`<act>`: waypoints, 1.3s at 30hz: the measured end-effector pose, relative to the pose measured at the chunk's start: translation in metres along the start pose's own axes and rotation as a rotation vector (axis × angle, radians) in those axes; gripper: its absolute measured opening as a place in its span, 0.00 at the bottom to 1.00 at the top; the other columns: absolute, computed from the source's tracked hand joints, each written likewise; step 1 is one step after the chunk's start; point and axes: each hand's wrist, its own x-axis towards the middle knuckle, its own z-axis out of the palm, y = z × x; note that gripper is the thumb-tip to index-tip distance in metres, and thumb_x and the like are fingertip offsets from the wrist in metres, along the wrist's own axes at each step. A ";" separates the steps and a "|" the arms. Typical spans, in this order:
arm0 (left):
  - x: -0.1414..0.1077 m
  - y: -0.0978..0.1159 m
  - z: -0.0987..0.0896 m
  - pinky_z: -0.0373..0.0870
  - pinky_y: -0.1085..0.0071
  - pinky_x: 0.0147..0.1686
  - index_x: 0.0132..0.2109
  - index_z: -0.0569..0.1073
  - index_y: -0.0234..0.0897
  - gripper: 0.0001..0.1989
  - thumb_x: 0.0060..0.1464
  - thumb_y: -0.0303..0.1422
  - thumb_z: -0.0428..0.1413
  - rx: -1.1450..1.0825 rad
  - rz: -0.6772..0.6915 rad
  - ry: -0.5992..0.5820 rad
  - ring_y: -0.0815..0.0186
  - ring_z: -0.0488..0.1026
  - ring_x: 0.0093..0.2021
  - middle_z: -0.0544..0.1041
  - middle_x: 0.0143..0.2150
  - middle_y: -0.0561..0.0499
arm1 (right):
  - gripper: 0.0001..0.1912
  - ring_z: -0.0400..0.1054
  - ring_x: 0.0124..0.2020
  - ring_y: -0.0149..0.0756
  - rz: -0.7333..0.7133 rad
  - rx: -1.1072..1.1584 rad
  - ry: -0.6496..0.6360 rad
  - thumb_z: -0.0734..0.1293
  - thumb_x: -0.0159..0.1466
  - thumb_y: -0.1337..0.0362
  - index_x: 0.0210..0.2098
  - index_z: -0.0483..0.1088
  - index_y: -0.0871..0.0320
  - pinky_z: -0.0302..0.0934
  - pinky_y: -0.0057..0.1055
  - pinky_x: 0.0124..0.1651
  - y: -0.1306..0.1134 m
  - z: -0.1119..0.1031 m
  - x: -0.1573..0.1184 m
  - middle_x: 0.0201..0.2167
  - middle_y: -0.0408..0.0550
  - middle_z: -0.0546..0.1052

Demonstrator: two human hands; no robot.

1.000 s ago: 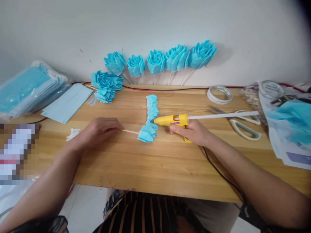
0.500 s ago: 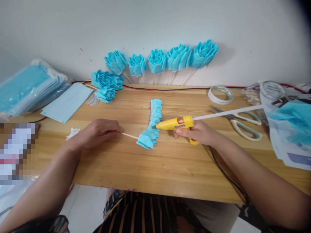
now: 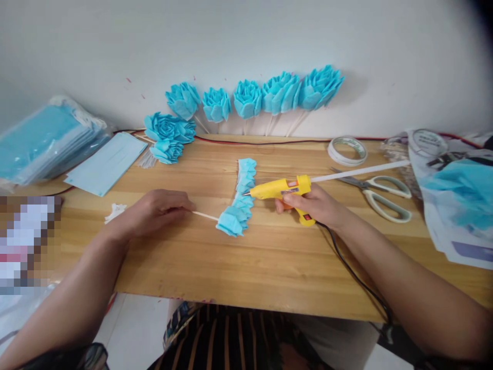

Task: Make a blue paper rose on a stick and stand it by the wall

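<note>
My left hand (image 3: 165,209) pinches one end of a thin pale stick (image 3: 206,215) just above the table. At the stick's other end is a rolled blue flower piece (image 3: 231,221), and from it a strip of overlapping blue petals (image 3: 246,177) runs away from me across the wood. Closed around the grip of a yellow glue gun (image 3: 277,189) is my right hand (image 3: 314,203). The gun's metal tip points left, over or against the petal strip; contact is hard to tell. A long white glue stick (image 3: 358,171) juts from the gun's rear.
Several finished blue flowers (image 3: 248,97) lean on the wall; more (image 3: 167,136) lie at the left. Flat blue sheets (image 3: 110,159) and a bagged stack (image 3: 50,136) sit further left. White-handled scissors (image 3: 387,198), a tape roll (image 3: 346,150) and a plastic bag (image 3: 458,205) occupy the right. A black cord (image 3: 346,262) trails from the gun.
The glue gun has swung so its tip sits slightly farther up the strip, and its handle now shows more. My left hand holds the stick in the same place.
</note>
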 end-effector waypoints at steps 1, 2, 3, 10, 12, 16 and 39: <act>0.000 0.000 0.000 0.67 0.73 0.36 0.43 0.75 0.38 0.11 0.69 0.35 0.49 -0.001 0.000 0.000 0.66 0.76 0.36 0.79 0.36 0.48 | 0.25 0.65 0.27 0.31 -0.005 0.000 -0.002 0.64 0.66 0.43 0.30 0.76 0.58 0.60 0.28 0.28 0.000 0.000 0.000 0.29 0.47 0.76; 0.000 0.000 0.000 0.68 0.73 0.36 0.43 0.75 0.38 0.11 0.70 0.35 0.49 -0.003 -0.001 0.001 0.65 0.76 0.36 0.79 0.36 0.48 | 0.25 0.65 0.27 0.31 -0.011 -0.002 -0.003 0.65 0.66 0.43 0.30 0.75 0.59 0.60 0.28 0.27 -0.001 0.001 0.001 0.29 0.47 0.76; 0.000 0.000 0.000 0.68 0.72 0.36 0.43 0.75 0.38 0.12 0.70 0.36 0.49 -0.007 -0.002 0.004 0.65 0.76 0.36 0.79 0.36 0.48 | 0.25 0.65 0.27 0.30 -0.014 -0.006 -0.001 0.65 0.66 0.43 0.30 0.75 0.59 0.60 0.28 0.27 -0.002 0.001 0.001 0.29 0.47 0.76; 0.001 0.001 0.000 0.68 0.73 0.36 0.42 0.75 0.38 0.11 0.69 0.35 0.49 -0.006 -0.006 0.002 0.65 0.76 0.35 0.79 0.36 0.48 | 0.21 0.65 0.25 0.30 -0.008 -0.097 0.020 0.67 0.64 0.46 0.28 0.73 0.58 0.59 0.28 0.28 -0.013 0.008 0.002 0.23 0.43 0.72; 0.002 0.002 -0.001 0.68 0.73 0.36 0.42 0.75 0.39 0.11 0.69 0.35 0.49 -0.013 -0.006 0.006 0.65 0.76 0.35 0.79 0.36 0.49 | 0.20 0.64 0.25 0.30 -0.021 -0.093 0.020 0.67 0.65 0.47 0.28 0.73 0.58 0.59 0.29 0.28 -0.014 0.009 0.002 0.22 0.42 0.71; 0.002 0.002 -0.001 0.68 0.73 0.37 0.42 0.75 0.38 0.11 0.70 0.35 0.49 -0.044 0.007 0.012 0.66 0.75 0.36 0.78 0.37 0.48 | 0.20 0.64 0.25 0.29 -0.021 -0.103 0.025 0.66 0.65 0.47 0.29 0.72 0.57 0.59 0.29 0.28 -0.014 0.010 0.002 0.22 0.41 0.70; 0.001 -0.002 0.001 0.68 0.74 0.39 0.44 0.75 0.38 0.09 0.70 0.31 0.49 -0.017 0.030 0.013 0.67 0.75 0.39 0.78 0.39 0.49 | 0.19 0.63 0.23 0.29 0.045 -0.117 0.032 0.66 0.64 0.48 0.29 0.73 0.57 0.57 0.28 0.25 -0.014 0.009 0.001 0.22 0.43 0.71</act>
